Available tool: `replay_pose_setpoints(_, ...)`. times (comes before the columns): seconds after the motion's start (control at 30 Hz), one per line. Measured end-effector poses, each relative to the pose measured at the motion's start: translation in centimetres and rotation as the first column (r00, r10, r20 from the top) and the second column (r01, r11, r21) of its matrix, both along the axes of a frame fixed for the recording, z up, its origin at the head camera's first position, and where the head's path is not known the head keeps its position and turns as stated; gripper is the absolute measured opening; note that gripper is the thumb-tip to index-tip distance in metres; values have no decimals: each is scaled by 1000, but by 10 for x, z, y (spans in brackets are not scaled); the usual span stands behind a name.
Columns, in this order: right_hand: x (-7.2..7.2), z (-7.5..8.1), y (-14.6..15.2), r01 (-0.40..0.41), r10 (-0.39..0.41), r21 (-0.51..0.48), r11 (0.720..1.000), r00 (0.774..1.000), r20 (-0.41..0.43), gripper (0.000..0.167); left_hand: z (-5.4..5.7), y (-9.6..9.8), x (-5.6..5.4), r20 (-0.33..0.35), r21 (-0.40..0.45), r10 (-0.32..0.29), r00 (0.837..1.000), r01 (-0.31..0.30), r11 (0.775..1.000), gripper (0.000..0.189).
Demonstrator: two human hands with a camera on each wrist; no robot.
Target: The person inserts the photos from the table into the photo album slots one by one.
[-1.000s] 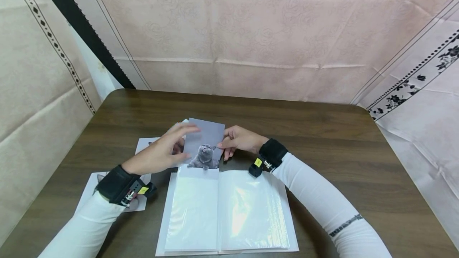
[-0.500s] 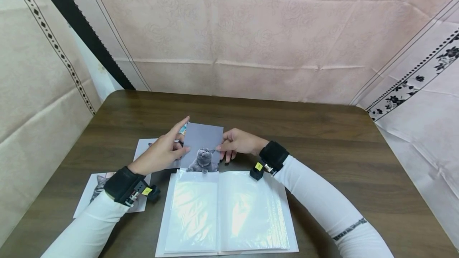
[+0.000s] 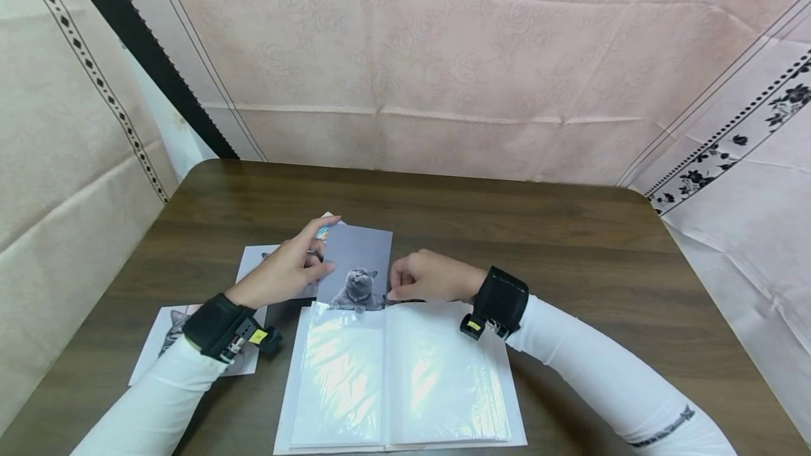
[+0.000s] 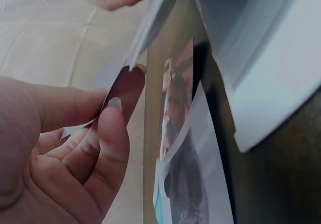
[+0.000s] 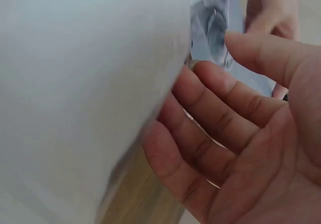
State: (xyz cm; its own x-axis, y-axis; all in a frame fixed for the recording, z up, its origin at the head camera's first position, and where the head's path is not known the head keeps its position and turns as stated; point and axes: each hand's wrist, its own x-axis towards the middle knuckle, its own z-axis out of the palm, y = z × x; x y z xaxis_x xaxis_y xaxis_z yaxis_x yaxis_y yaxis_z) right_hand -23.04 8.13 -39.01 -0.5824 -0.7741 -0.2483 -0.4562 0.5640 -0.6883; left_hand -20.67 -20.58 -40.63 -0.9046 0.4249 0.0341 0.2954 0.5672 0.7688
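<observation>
A grey photo of a cat stands at the top of the left clear sleeve of an open photo album, its lower edge at the sleeve's mouth. My left hand pinches the photo's left edge between thumb and fingers, as the left wrist view also shows with the hand at the card's side. By the photo's lower right corner is my right hand, over the album's top edge. In the right wrist view its thumb stands apart from the loosely bent fingers, whose tips are at the page edge.
More photos lie on the wooden table to the left: one cat print under the left forearm, another print behind the left hand. The album's right sleeve reflects light. Patterned cloth hangs behind the table.
The photo has moved down a little toward the sleeve. My left hand has taken its left edge. The right hand has let go of the right edge and moved down to the album's top.
</observation>
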Motion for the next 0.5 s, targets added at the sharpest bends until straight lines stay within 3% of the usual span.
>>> replay_pose_setpoints(0.17,21,3,-4,-26,46,110,994,981,-187,14,0,-1,-1,0,9,-6,1000,6,1000,69)
replay_pose_setpoints(0.3,36,6,-5,-24,92,201,979,937,-337,33,-2,-1,-2,4,20,-3,1000,3,1000,64)
replay_pose_setpoints(0.5,52,6,-3,-27,152,272,962,880,-450,53,-1,-1,-1,11,13,-1,1000,1,1000,61)
